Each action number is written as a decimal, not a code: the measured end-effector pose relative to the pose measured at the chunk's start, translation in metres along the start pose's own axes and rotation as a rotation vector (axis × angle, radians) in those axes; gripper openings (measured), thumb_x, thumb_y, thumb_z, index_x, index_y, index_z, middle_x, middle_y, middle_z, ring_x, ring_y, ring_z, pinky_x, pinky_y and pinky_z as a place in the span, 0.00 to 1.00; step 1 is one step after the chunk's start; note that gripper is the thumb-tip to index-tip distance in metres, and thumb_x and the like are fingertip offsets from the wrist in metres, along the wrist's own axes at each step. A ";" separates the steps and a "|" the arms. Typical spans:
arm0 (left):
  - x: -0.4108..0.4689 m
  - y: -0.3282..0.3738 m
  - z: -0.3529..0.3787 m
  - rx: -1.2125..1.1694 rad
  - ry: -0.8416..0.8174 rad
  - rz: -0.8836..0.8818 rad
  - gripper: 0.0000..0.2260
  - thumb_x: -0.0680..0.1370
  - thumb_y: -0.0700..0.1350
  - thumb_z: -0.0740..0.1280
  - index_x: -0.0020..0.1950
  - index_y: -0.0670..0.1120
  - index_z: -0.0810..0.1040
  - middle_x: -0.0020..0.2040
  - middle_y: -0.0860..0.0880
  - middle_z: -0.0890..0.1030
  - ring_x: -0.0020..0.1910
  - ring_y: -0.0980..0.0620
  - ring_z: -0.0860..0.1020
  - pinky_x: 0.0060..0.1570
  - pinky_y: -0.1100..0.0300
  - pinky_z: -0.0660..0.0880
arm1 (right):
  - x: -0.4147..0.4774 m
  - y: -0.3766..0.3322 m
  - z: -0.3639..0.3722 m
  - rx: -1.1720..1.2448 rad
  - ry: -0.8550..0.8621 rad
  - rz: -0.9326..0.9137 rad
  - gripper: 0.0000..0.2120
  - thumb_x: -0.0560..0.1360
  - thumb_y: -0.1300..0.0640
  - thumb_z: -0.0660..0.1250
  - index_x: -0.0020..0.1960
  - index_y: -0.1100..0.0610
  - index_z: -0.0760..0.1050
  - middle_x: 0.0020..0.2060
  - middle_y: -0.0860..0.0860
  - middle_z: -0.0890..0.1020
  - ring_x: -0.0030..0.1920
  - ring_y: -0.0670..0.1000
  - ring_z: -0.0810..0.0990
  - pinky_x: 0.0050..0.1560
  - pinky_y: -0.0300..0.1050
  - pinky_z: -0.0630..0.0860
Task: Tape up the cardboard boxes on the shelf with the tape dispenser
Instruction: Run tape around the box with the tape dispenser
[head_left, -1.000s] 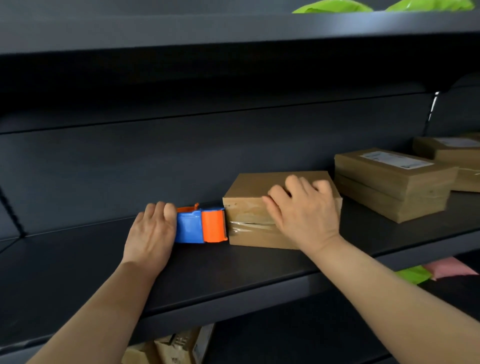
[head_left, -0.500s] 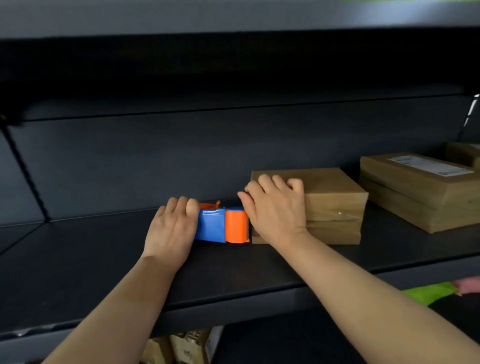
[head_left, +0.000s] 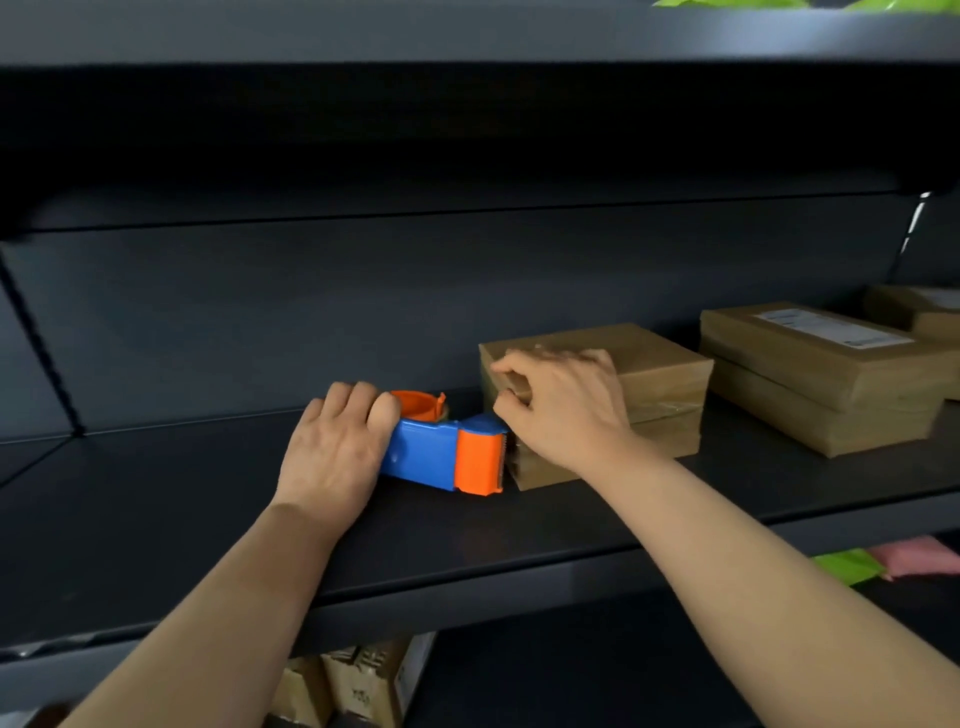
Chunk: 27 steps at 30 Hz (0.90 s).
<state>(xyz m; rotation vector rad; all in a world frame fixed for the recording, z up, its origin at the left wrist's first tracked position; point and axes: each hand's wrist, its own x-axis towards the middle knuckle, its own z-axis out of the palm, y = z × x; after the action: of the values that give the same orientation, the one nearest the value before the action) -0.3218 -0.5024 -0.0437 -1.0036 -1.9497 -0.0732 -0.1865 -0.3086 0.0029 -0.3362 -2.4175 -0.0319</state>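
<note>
A blue and orange tape dispenser lies on the dark shelf, its orange cutter end against the left side of a brown cardboard box. My left hand grips the dispenser's rear end, fingers curled over it. My right hand rests on the box's near left corner with the fingers bent over the top edge and the thumb against the left side. Clear tape shines along the box's front face.
To the right lies a flatter cardboard box with a white label, and a further box behind it. A shelf board hangs overhead. Below the shelf are cardboard packs and green and pink bags.
The dispenser has swung so its cutter end points at the box's left side and lies at an angle. My right hand slid to the box's left corner, fingers now bent over the edge.
</note>
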 end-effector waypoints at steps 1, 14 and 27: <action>-0.002 -0.005 0.001 0.017 -0.015 -0.046 0.13 0.62 0.30 0.66 0.44 0.41 0.72 0.39 0.41 0.74 0.38 0.38 0.73 0.35 0.47 0.73 | -0.003 0.003 -0.002 0.013 0.004 0.006 0.21 0.73 0.42 0.55 0.62 0.41 0.75 0.56 0.42 0.81 0.54 0.49 0.80 0.59 0.48 0.65; -0.004 -0.015 0.004 0.024 -0.039 -0.150 0.20 0.57 0.27 0.71 0.44 0.39 0.72 0.39 0.39 0.73 0.38 0.37 0.73 0.35 0.46 0.71 | -0.031 0.055 -0.055 0.530 -0.178 0.011 0.12 0.65 0.42 0.64 0.47 0.34 0.80 0.52 0.27 0.79 0.60 0.32 0.74 0.70 0.50 0.65; 0.010 -0.006 0.011 0.002 -0.018 -0.121 0.21 0.56 0.26 0.71 0.44 0.39 0.70 0.39 0.39 0.73 0.37 0.38 0.73 0.34 0.47 0.71 | -0.025 0.062 -0.062 0.778 -0.310 0.002 0.18 0.54 0.48 0.67 0.43 0.40 0.84 0.49 0.37 0.84 0.59 0.38 0.78 0.70 0.55 0.67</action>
<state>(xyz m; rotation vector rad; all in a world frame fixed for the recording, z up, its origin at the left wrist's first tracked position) -0.3359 -0.4956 -0.0405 -0.8876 -2.0255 -0.1311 -0.1133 -0.2610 0.0296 0.0244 -2.5029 0.9938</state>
